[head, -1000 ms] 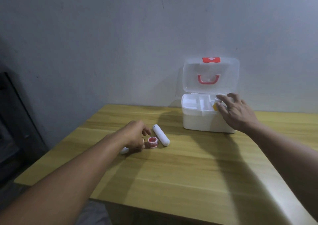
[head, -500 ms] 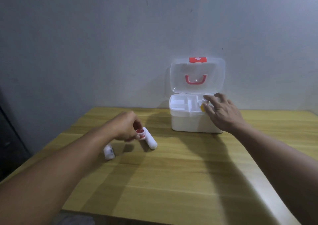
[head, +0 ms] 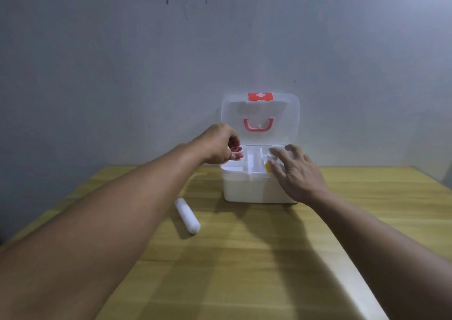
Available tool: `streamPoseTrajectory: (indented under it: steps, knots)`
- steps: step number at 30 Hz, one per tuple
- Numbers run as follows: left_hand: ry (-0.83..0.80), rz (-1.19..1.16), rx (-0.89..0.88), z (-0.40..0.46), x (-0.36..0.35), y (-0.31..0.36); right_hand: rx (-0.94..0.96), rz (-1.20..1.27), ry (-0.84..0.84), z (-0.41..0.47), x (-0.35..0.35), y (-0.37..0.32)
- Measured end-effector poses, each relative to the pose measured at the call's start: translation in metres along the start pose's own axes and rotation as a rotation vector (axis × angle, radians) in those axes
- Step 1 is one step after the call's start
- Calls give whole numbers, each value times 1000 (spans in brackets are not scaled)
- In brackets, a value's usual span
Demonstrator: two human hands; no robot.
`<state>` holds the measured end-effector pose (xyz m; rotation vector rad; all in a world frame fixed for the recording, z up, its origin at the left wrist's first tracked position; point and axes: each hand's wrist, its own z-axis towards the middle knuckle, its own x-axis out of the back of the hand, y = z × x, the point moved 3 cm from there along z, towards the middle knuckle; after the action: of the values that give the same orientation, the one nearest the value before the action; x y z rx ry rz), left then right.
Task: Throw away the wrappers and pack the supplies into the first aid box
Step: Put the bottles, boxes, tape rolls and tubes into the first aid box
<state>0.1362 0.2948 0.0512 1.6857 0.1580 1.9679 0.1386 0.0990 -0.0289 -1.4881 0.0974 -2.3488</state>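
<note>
The white first aid box stands open at the back of the wooden table, its clear lid upright with a red handle. My left hand holds a small red-and-white tape roll just over the box's left compartment. Over the box's right side hovers my right hand, fingers spread, holding nothing. A yellow item shows inside the tray beside its fingers. A white cylindrical roll lies on the table left of the box.
The wooden table ends at a grey wall just behind the box. Its left edge drops to a dark floor. My left forearm hides part of the table's left side.
My left hand has lifted the tape roll from the table and carried it right to the box. The small white item seen left of the roll is no longer visible. My right hand has stayed at the box.
</note>
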Motion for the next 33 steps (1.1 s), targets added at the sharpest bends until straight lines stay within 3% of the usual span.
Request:
streamPoseTrajectory:
  steps: [12,22,26,33]
  knots:
    - [-55,176,11,25,-30,-5,11,-17,12,0,1,1]
    - [-126,64,10,21,-30,-5,-4,-7,14,-1,2,0]
    - [-86,26,-15,22,-34,-8,-10,-9,12,-1,1,0]
    - [-112,106,-61,26,-39,-9,-6,-9,16,-1,1,-1]
